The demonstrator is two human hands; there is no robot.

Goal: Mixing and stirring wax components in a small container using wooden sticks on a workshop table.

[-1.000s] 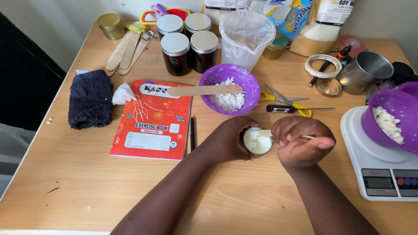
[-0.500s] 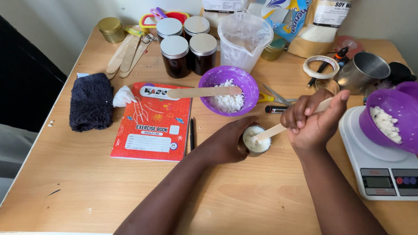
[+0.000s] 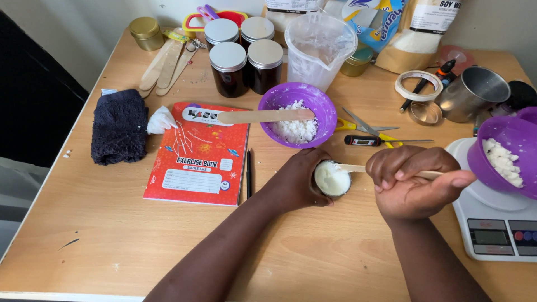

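My left hand wraps around a small round container filled with white wax, holding it on the wooden table. My right hand grips a flat wooden stick whose tip rests at the container's rim, lying nearly level. Just behind the container stands a purple bowl of white wax flakes with a second wooden stick lying across it. To the right another purple bowl of flakes sits tilted on a white kitchen scale.
A red exercise book, a black pen and a dark cloth lie to the left. Dark jars, a plastic jug, scissors, a thermometer, a tape roll and a metal cup crowd the back.
My right hand has dropped and swung the stick from a steep raised angle down to nearly level at the container's rim. My left hand has kept its hold on the container.
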